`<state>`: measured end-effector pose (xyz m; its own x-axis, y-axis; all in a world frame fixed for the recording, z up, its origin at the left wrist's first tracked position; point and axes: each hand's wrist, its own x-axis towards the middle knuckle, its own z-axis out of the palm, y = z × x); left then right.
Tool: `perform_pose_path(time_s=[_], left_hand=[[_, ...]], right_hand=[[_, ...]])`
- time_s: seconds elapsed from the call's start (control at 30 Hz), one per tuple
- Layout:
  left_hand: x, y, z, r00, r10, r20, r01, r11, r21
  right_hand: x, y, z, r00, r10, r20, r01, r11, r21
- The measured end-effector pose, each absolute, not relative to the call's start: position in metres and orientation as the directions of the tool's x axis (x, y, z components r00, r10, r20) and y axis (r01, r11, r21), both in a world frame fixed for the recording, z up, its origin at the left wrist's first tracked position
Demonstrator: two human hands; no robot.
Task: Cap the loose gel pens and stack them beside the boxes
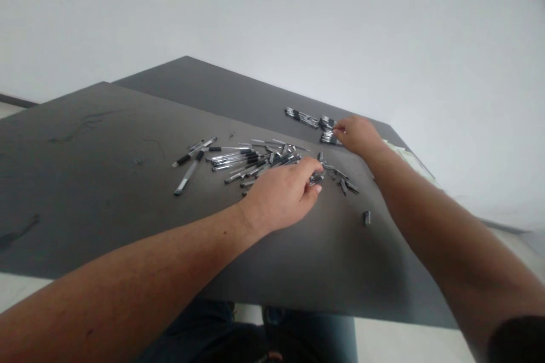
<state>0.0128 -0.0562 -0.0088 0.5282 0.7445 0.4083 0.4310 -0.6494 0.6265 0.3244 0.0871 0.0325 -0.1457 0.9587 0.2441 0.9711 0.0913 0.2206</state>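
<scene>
My left hand (283,195) is over the right end of a loose pile of pen parts, thumb and fingers curled round a small dark piece that looks like a pen cap (315,179). Clear barrels with black grips (233,159) and thin refills lie left of and behind it. Farther back on the right, my right hand (360,134) has its fingertips pinched on a pen at the near stack of assembled pens (328,136). Part of that stack is hidden by the fingers. Another row of pens (301,117) lies just left of it.
Several small caps (343,186) are scattered right of my left hand, with one cap (367,218) nearer the front. Two pens (189,173) lie crossed at the left of the pile. Pale papers (404,153) sit by the right edge of the grey table (106,193), beside a white wall.
</scene>
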Motion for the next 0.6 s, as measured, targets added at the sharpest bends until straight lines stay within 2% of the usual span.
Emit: perform_pose_path(time_s=[0.3,0.5,0.6], left_hand=[[0.014,-0.058,-0.008,0.615,0.696,0.371,0.476,-0.702,0.529],[0.016,-0.059,-0.01,0.63,0.658,0.412,0.444,-0.741,0.504],[0.016,-0.059,-0.01,0.646,0.649,0.402,0.446,-0.748,0.491]], right_hand=[[0.282,0.199,-0.013,-0.07,0.994,0.079,0.955,0.044,0.295],[0.287,0.218,-0.025,-0.026,0.994,0.109,0.96,-0.006,0.28],[0.29,0.217,-0.024,-0.083,0.986,0.143,0.969,0.047,0.242]])
